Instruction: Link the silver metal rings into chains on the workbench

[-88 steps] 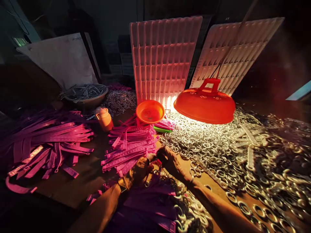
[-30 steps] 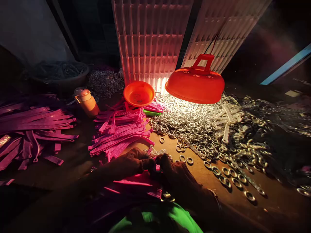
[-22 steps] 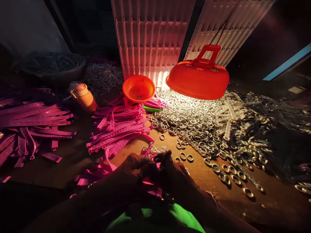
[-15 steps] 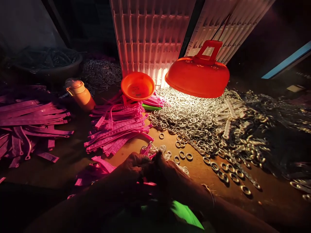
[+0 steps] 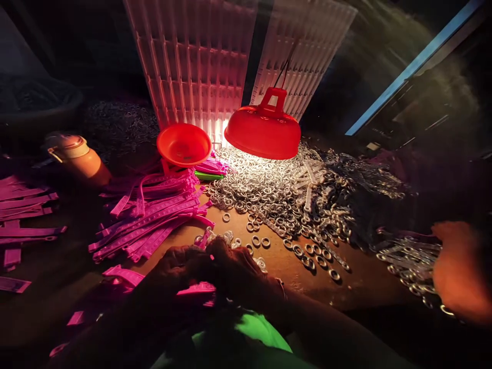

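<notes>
My left hand [image 5: 179,266] and my right hand [image 5: 240,264] meet low in the middle of the view, both closed and dark in shadow. Bits of a pink plastic strap [image 5: 196,289] show between and below them, and the fingers of both hands are pressed together on it. Whether a ring is also in the fingers is too dark to tell. Just beyond the fingertips lie pale metal-looking rings [image 5: 265,242]. To the left of my left hand is a pile of pink straps [image 5: 154,220], with a few more straps [image 5: 125,277] nearer me.
A red lamp shade [image 5: 263,133] hangs low over a large heap of rings [image 5: 261,179]. Left of it stand an orange bowl [image 5: 184,146] and an orange bottle [image 5: 82,161]. Another person's hand [image 5: 461,271] is at the right, beside more ring strips [image 5: 413,259].
My view has turned right, so everything sits further left. Another person's hand has come into view at the right. My hands stay together, with more of the pink strap showing below them.
</notes>
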A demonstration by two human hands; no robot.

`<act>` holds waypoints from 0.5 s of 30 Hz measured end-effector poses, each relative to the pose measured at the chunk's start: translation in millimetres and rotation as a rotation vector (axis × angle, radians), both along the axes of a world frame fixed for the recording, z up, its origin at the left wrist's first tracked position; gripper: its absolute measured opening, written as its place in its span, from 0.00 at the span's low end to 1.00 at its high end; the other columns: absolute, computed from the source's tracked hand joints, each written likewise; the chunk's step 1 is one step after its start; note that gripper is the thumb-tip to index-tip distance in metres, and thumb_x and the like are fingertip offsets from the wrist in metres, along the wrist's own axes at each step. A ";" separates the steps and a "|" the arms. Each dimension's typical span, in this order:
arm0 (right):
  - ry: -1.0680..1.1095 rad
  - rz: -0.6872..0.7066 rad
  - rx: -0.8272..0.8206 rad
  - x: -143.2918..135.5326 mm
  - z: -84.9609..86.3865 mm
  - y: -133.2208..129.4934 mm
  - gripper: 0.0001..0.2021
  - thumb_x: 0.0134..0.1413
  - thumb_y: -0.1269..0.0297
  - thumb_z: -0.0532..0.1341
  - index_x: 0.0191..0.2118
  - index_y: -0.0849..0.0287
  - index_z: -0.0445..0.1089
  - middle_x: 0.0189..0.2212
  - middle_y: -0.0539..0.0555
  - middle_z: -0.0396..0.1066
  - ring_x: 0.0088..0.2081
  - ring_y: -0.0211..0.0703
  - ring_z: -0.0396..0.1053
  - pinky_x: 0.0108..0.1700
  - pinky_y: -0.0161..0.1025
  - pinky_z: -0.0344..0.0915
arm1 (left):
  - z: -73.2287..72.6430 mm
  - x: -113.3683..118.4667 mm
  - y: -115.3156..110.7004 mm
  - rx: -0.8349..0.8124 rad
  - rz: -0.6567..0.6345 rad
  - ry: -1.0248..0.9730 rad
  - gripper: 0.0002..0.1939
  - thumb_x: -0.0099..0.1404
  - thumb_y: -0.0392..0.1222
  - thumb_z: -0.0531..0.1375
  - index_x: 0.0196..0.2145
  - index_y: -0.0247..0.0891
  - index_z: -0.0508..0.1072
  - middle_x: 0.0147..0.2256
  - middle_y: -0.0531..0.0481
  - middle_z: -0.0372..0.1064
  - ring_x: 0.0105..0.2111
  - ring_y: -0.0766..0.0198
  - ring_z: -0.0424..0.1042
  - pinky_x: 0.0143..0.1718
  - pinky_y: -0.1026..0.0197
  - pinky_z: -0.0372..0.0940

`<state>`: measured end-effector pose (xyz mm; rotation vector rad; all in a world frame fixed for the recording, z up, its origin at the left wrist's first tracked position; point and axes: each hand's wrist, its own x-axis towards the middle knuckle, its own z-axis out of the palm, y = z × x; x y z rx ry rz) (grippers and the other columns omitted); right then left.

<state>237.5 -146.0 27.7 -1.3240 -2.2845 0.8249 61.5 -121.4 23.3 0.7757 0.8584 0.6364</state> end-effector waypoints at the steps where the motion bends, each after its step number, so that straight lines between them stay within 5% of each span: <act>1: 0.003 -0.043 0.028 -0.6 -2.4 -1.3 0.11 0.55 0.62 0.57 0.43 0.60 0.58 0.24 0.49 0.65 0.23 0.35 0.58 0.26 0.33 0.48 | 2.0 -0.7 -0.7 0.017 0.008 0.011 0.15 0.46 0.43 0.71 0.30 0.32 0.77 0.27 0.46 0.74 0.32 0.56 0.72 0.33 0.59 0.65; 7: 0.058 -0.058 -0.022 1.7 -22.6 -8.7 0.15 0.59 0.58 0.56 0.47 0.61 0.61 0.25 0.51 0.67 0.25 0.36 0.60 0.26 0.32 0.51 | 1.8 -3.8 -6.0 0.112 0.001 0.097 0.16 0.50 0.50 0.69 0.29 0.33 0.75 0.21 0.50 0.70 0.26 0.64 0.68 0.28 0.63 0.59; 15: 0.096 0.045 -0.179 -1.7 -14.0 -5.8 0.15 0.58 0.59 0.56 0.48 0.60 0.60 0.29 0.54 0.69 0.28 0.38 0.62 0.27 0.33 0.53 | -20.3 -5.7 -3.8 0.108 -0.080 0.087 0.25 0.46 0.58 0.68 0.28 0.30 0.72 0.21 0.51 0.64 0.22 0.69 0.62 0.25 0.65 0.54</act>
